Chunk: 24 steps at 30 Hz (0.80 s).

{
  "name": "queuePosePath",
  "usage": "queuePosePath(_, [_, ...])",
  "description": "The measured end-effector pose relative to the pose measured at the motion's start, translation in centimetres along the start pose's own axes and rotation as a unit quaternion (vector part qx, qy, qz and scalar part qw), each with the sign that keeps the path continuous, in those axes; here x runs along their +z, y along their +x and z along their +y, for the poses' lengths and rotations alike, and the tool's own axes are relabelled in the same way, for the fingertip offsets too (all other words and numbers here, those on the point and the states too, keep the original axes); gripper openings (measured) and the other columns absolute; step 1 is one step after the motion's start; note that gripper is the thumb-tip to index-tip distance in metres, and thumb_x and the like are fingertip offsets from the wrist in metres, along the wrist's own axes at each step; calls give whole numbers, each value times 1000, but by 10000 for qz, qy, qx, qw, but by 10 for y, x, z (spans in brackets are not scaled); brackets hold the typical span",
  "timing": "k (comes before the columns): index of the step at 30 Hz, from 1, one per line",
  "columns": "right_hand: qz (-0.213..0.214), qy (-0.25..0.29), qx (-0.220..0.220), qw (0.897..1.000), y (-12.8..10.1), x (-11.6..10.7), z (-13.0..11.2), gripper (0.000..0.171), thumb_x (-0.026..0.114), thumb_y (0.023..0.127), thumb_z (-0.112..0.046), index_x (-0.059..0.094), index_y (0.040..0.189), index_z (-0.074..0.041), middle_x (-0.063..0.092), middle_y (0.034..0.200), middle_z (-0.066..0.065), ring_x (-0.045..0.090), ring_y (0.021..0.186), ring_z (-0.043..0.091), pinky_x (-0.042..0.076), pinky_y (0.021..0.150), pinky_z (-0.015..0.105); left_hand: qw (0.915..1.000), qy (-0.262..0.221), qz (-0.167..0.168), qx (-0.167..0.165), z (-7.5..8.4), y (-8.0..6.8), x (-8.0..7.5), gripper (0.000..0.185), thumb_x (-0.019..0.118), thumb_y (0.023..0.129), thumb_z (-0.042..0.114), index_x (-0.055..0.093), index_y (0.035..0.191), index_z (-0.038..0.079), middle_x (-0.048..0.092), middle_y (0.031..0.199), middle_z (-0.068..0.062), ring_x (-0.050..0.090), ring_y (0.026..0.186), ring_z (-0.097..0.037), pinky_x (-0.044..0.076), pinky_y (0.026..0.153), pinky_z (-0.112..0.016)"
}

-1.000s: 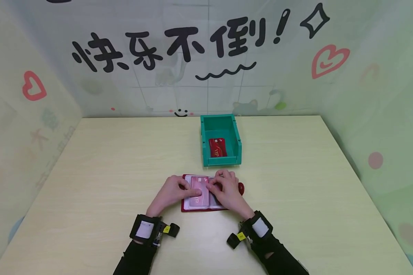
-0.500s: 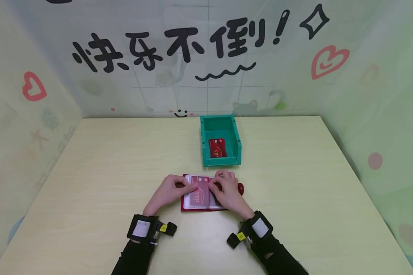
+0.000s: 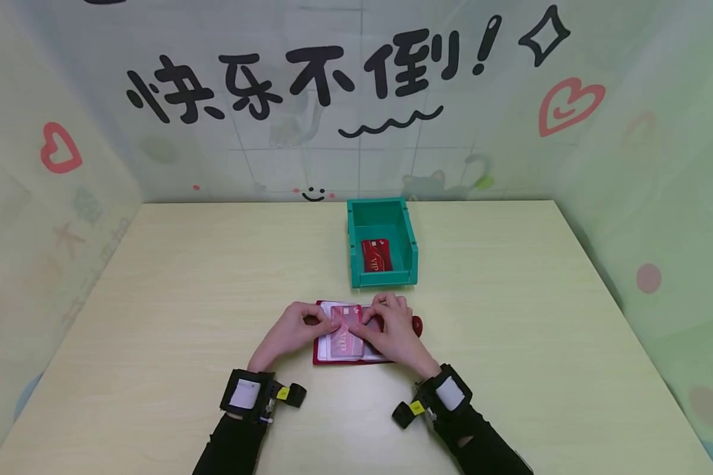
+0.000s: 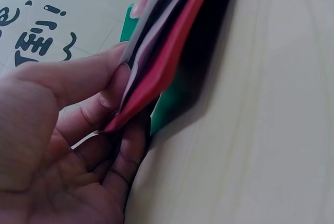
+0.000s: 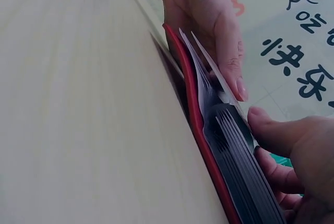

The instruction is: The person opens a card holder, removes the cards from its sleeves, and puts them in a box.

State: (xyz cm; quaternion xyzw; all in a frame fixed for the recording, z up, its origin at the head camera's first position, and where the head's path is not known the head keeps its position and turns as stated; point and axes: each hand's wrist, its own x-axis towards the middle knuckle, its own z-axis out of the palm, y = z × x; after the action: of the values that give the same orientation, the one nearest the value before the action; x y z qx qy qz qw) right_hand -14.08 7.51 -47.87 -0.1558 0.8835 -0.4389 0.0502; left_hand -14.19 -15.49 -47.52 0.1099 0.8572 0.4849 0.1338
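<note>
A card holder [image 3: 323, 351] with a dark red cover lies spread on the table, its clear sleeves facing up. A pinkish-red VIP card [image 3: 346, 344] shows on the left page, apparently behind a sleeve. At the left edge my left hand [image 3: 294, 330] pinches cover and pages, thumb on top and fingers beneath, as the left wrist view shows. My right hand [image 3: 392, 333] is bent over the right page, its thumb reaching onto the card's right edge. In the right wrist view the holder's pages [image 5: 245, 166] fan upward between both hands. The right fingertips are partly hidden.
A green bin [image 3: 383, 280] stands just beyond the card holder, with a red VIP card [image 3: 377, 255] inside. Printed cloth walls [image 3: 261, 152] enclose the table [image 3: 184, 284] at the back and both sides. Black straps with cameras sit on both wrists.
My left hand has shifted slightly left and its thumb has drawn back off the card. My right thumb has moved left onto the card. The bin has stayed put.
</note>
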Motion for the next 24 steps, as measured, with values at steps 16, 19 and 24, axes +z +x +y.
queuePosePath(16, [68, 60, 96, 9999, -3, -3, 1, 13, 72, 93, -17, 70, 85, -7, 53, 113, 10, 40, 115, 28, 32, 95, 46, 9999, 32, -54, 95, 2, -2, 2, 19, 72, 93, 21, 72, 82, 6, 61, 81, -3, 52, 83, -16, 42, 70, -21])
queuePosePath(19, [0, 136, 145, 9998, -3, -5, -1, 12, 71, 93, -16, 70, 86, -7, 53, 114, 11, 40, 116, 28, 34, 95, 46, 10000, 38, -40, 63, 2, -4, 2, 20, 72, 93, 22, 71, 81, 6, 61, 82, -3, 52, 83, -16, 42, 71, -22])
queuePosePath(24, [-83, 68, 138, 9998, -4, -5, -2, 14, 74, 91, -22, 71, 84, -11, 51, 114, 9, 39, 118, 28, 35, 95, 46, 10000, -10, -42, 10, 3, -6, 1, 22, 71, 94, 23, 69, 80, 6, 60, 82, -3, 52, 83, -16, 40, 70, -22])
